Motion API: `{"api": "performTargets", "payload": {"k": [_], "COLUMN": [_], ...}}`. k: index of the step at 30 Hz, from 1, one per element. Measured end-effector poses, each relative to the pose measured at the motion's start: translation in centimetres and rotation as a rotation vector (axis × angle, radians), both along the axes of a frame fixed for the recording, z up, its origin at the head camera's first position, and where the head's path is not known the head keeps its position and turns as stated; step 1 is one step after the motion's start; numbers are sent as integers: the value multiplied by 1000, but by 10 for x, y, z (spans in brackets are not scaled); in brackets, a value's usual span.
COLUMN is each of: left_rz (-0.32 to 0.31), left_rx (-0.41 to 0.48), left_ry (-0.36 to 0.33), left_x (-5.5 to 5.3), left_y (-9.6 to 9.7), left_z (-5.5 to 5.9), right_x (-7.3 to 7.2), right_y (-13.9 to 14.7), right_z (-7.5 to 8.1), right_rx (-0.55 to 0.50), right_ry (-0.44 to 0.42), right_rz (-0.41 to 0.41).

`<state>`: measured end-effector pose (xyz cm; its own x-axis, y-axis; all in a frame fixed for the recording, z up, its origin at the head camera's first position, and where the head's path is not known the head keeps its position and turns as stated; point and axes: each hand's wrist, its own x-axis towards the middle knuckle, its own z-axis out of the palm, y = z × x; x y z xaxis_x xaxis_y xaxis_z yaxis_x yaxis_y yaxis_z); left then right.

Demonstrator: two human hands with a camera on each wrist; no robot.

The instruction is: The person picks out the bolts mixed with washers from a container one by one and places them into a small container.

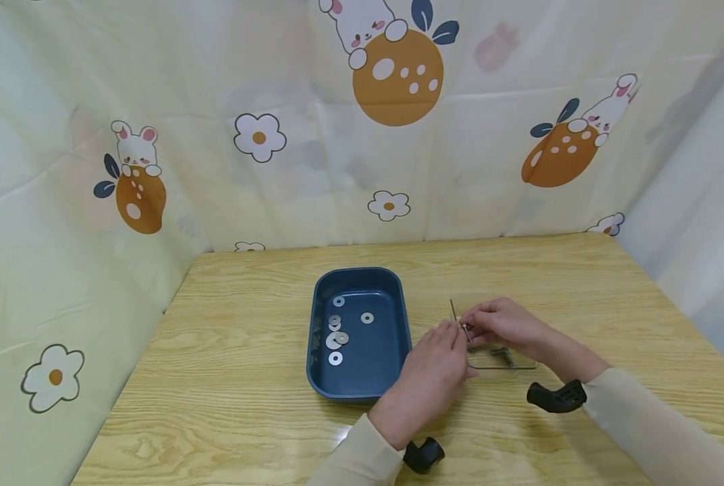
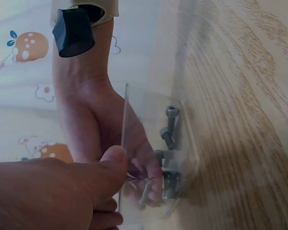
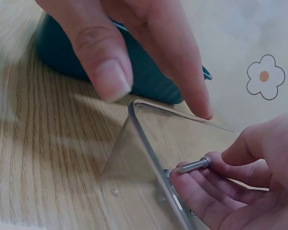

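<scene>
My right hand (image 1: 510, 324) pinches a silver socket-head bolt (image 3: 194, 165) between thumb and fingers, over the clear plastic box (image 1: 507, 368). Through the transparent wall in the left wrist view, that same bolt (image 2: 145, 192) shows at the fingertips. More dark grey bolts (image 2: 172, 117) lie loose inside the box. My left hand (image 1: 431, 374) is at the box's left side, fingers extended along its rim; in the right wrist view one fingertip (image 3: 207, 112) meets the rim and the thumb (image 3: 113, 81) is near the corner.
Left of the box, close to my left hand, stands a dark blue tray (image 1: 358, 398) with several flat metal washers (image 1: 335, 358) in it. Both sit on a wood-grain table (image 1: 228, 351). A patterned curtain (image 1: 313, 182) hangs behind the table's far edge.
</scene>
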<state>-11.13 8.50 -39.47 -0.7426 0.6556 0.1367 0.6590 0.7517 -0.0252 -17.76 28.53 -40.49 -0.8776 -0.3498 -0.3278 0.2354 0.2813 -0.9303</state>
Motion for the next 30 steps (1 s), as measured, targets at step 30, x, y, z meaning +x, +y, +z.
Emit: {"api": "performTargets", "payload": {"k": [30], "left_rz": [93], "left_rx": [32], "left_ry": [-49], "left_x": [-6], "left_y": [-10], "left_z": [5], "right_x": [6], "right_y": [6], "right_z": [11], "right_rx": [62], "right_ry": [143], "right_rz": [-26]}}
